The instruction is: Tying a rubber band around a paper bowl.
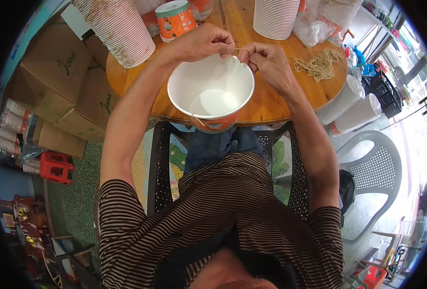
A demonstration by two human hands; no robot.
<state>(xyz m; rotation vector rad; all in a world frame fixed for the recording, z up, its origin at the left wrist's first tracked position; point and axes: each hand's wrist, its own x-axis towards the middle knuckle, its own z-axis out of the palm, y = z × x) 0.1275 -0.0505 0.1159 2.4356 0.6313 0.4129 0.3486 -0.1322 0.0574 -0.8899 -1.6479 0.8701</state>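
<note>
A large paper bucket point(217, 124), white inside with an orange and teal outside, stands in front of me at the table's near edge, its open mouth facing up. Over its far rim, my left hand point(205, 42) and my right hand point(267, 62) meet, thumbs and fingers pinched on a thin piece of twine point(237, 49). The twine runs between the fingertips, close to the rim. A short tan strand point(197, 120) hangs on the near side of the bucket. Right of my right hand lies a tangled heap of twine point(320, 64).
Beyond my left forearm, a tall leaning stack of paper buckets point(119, 33) and an upturned orange bucket point(175, 23) occupy the wooden table point(276, 108). Another stack point(275, 19) stands at the back. Cardboard boxes point(54, 67) are left; a grey plastic chair point(375, 164) is right.
</note>
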